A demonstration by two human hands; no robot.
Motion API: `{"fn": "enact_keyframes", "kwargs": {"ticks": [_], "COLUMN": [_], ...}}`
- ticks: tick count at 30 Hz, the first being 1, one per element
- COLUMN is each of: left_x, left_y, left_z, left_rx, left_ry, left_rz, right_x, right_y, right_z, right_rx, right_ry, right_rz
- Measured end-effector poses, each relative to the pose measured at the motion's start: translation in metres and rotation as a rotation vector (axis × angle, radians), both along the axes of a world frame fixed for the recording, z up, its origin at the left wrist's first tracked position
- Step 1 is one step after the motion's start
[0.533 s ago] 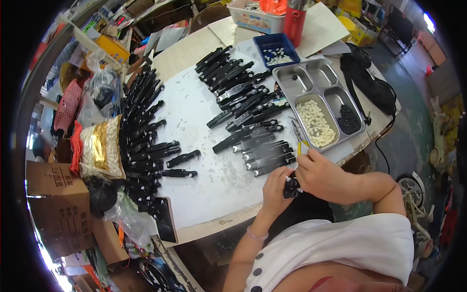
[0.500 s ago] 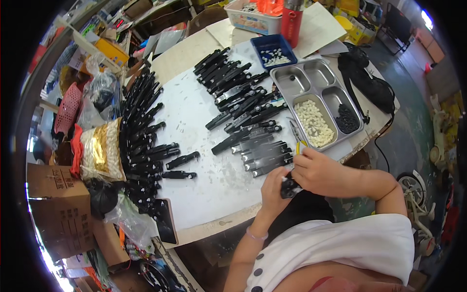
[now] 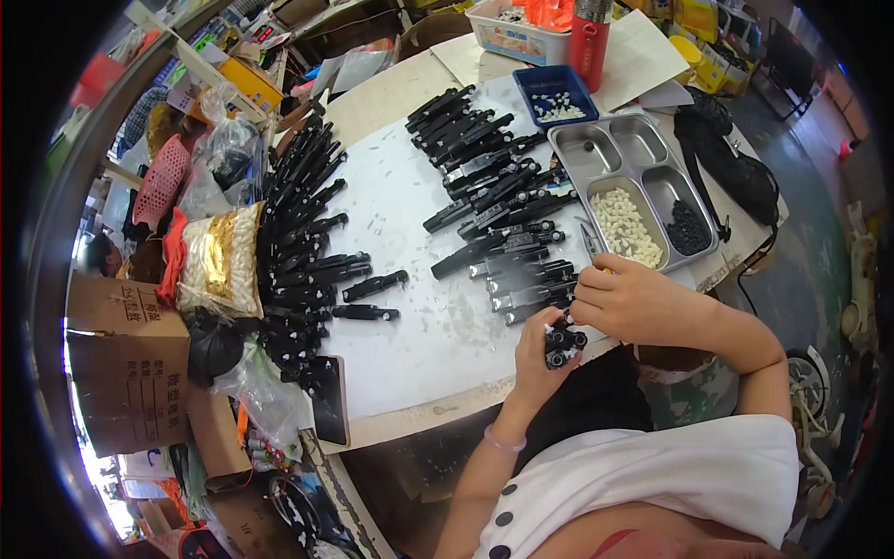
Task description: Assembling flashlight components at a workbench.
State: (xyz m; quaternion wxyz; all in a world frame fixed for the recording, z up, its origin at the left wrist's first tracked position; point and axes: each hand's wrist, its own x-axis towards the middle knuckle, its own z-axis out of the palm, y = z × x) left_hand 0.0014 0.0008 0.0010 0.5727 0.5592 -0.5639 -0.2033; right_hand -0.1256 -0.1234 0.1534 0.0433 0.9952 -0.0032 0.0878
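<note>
Two bare hands meet over the near edge of a pale, scuffed table, with a small black piece between them. The left hand is curled closed around it and is the nearer; the piece lies just below and to the left of the right hand's bunched fingertips. Those fingers are bent and pressed together, but whether they pinch anything cannot be told. The piece shows round, hollow-looking ends turned toward the viewer, so its long axis seems to run away toward the table, though the hands hide most of it. Just beyond the right hand lie slim metal pliers, next to a shiny, smooth-walled steel tray holding creamy white pellets and matte black bits. Long, dark, hard-looking pieces, perhaps plastic, lie in an overlapping row farther off.
</note>
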Motion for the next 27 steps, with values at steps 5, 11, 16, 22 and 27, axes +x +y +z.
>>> {"fn": "enact_keyframes", "kwargs": {"ticks": [5, 11, 16, 22, 27], "left_x": [0.004, -0.002, -0.002, -0.006, -0.004], "left_y": [0.000, 0.000, 0.006, 0.006, 0.007], "left_z": [0.006, 0.006, -0.002, -0.012, -0.007], "left_rx": [-0.035, -0.060, 0.059, 0.097, 0.101], "left_ry": [-0.065, 0.001, -0.078, -0.157, 0.060], "left_rz": [-0.023, -0.024, 0.021, 0.082, 0.178], "right_x": [0.008, 0.022, 0.032, 0.034, 0.005], "right_y": [0.003, 0.021, 0.035, 0.017, -0.036], "right_z": [0.018, 0.026, 0.016, 0.018, -0.010], "right_rx": [-0.080, -0.297, -0.311, 0.022, 0.630], "right_ry": [0.161, 0.308, 0.271, 0.275, -0.079], "right_rz": [0.082, 0.202, 0.158, 0.065, -0.545]}}
